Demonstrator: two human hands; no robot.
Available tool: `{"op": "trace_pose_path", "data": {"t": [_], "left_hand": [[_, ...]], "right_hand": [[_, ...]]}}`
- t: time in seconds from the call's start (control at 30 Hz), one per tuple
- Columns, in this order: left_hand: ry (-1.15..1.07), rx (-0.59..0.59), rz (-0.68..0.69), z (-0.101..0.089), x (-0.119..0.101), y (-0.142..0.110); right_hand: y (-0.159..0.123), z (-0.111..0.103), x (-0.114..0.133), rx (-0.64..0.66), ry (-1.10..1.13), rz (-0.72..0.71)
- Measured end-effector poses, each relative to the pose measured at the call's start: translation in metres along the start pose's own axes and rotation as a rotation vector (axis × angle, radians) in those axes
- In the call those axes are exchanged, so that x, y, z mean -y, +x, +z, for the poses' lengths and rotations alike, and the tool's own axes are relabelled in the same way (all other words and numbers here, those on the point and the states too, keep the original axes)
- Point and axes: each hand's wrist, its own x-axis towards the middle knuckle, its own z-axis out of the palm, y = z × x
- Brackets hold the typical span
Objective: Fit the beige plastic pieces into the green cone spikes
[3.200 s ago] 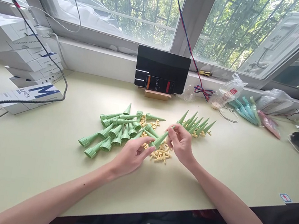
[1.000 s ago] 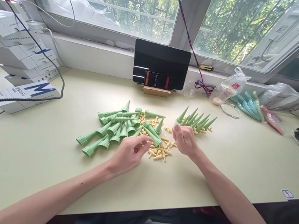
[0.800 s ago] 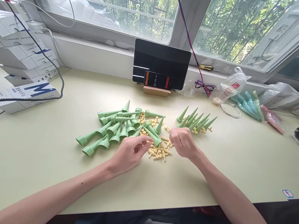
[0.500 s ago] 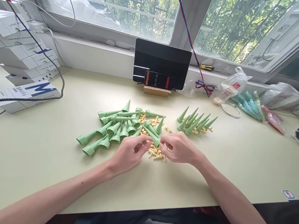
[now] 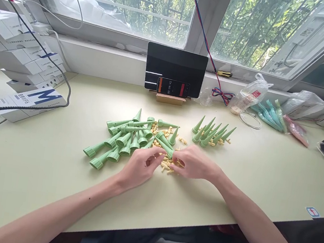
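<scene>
A heap of green plastic cone spikes (image 5: 123, 138) lies on the pale table (image 5: 35, 184), with small yellow plug pieces (image 5: 166, 167) scattered to its right. My left hand (image 5: 140, 167) is closed in a pinch on one green spike (image 5: 165, 146) that lies tilted over the yellow pieces. Palm down on the yellow pile, my right hand (image 5: 195, 164) pinches its fingertips among the pieces, close to the spike's wide end. A second group of green spikes (image 5: 212, 132) lies behind my right hand.
A dark tablet (image 5: 175, 68) and a phone (image 5: 173, 87) lean against the window sill. White boxes (image 5: 29, 97) and a black cable (image 5: 49, 106) sit at the left. Plastic bags (image 5: 250, 94) and teal spikes (image 5: 267, 114) lie at the back right.
My right hand has come from beside the right-hand group of spikes, leftward and down onto the yellow pieces. My left hand has kept its spike nearly still.
</scene>
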Motion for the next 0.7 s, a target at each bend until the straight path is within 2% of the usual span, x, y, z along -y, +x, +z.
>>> {"op": "trace_pose_path", "data": {"t": [0.23,0.53,0.6,0.7], "left_hand": [[0.012,-0.003,0.002,0.0006,0.0017,-0.0012],[0.017,0.002,0.005,0.0001,0.0011,-0.0009],[0.016,0.000,0.008,-0.0003,0.0003,-0.0007],[0.016,-0.009,0.014,-0.0003,-0.0007,-0.0004]], "right_hand": [[-0.0002,0.0054,-0.0018,-0.093,0.079,-0.032],[0.0000,0.0040,0.0012,-0.074,0.030,-0.017],[-0.0005,0.0036,0.0004,-0.115,0.067,-0.013],[0.0002,0.0052,-0.0036,-0.244,0.147,0.009]]}}
